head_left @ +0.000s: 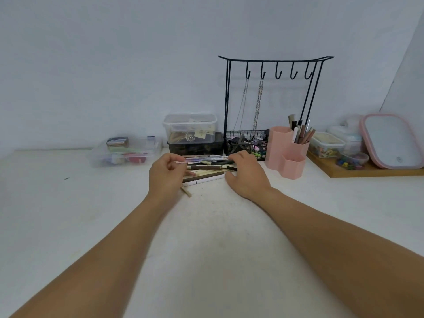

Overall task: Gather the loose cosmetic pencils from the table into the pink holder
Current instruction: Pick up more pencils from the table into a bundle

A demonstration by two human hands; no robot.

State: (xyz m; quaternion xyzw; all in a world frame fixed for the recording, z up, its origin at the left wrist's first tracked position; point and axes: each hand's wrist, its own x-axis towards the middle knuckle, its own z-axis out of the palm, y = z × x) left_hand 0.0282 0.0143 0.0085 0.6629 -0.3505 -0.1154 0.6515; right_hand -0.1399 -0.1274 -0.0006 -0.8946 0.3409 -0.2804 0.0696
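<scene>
A pile of several loose cosmetic pencils (206, 168), brown, black, white and cream, lies on the white table (206, 237) between my hands. My left hand (166, 174) is at the pile's left end, its fingers curled and pinching the ends of a few pencils. My right hand (246, 173) is at the right end, fingers curled over the pencil tips. The pink holder (286, 152), made of hexagonal cups, stands just right of my right hand. Its tallest back cup holds several pencils and brushes (300, 131); the low front cup looks empty.
A black wire jewellery stand (273, 99) with chains and a basket stands behind the pile. Stacked plastic boxes (190, 131) and a clear bin (125, 152) sit to the left. A wooden tray (367, 172) with containers and a pink-framed mirror (392, 141) is at right.
</scene>
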